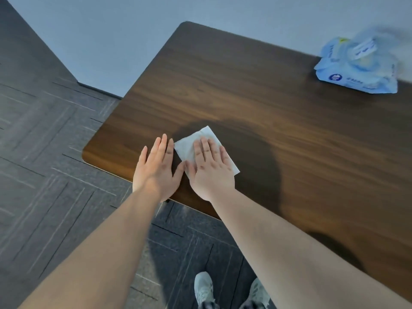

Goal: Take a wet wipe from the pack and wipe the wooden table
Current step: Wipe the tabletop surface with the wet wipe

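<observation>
A white wet wipe point(189, 144) lies spread on the dark wooden table point(256, 97) near its front left corner. My right hand point(210, 169) presses flat on the wipe, fingers together and stretched out, covering most of it. My left hand point(156, 168) lies flat on the bare wood just left of the wipe, palm down, fingers extended, holding nothing. The blue pack of wet wipes point(359, 65) sits at the table's far right, its lid flap up and blurred.
The table's front edge runs diagonally under my wrists. Grey patterned carpet point(55, 163) lies to the left and below. A pale wall point(111, 41) stands behind the table. My two grey shoes point(229, 291) show at the bottom.
</observation>
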Motion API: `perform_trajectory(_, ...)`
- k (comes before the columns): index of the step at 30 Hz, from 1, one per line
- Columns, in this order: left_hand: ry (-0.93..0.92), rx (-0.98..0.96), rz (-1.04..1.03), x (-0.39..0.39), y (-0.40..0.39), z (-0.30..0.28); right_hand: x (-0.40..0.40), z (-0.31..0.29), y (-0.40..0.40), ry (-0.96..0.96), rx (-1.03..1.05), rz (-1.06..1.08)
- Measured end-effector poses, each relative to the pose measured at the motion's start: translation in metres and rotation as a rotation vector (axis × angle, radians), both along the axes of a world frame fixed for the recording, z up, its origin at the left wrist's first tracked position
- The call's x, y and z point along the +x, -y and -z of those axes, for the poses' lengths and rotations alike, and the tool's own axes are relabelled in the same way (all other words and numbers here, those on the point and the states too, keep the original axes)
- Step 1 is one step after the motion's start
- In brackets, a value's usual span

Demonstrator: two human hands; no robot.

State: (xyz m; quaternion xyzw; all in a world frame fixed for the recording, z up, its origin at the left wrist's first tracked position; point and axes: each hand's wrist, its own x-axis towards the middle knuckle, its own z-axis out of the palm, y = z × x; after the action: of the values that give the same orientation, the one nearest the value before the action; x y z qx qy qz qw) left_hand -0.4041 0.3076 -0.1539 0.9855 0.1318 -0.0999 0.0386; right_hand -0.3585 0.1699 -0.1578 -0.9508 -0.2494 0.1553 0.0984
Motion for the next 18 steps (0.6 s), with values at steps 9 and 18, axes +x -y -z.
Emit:
perform_trajectory(9, -0.007, -0.014, -0.062, 0.001, -0.002, -0.001, 0.015, 0.001, -0.039, 0.018, 0.039, -0.038)
perform_trajectory(18, 0.022, -0.001, -0.020, -0.004, -0.004, 0.003, -0.003, 0.002, 0.020, 0.012, 0.023, -0.004)
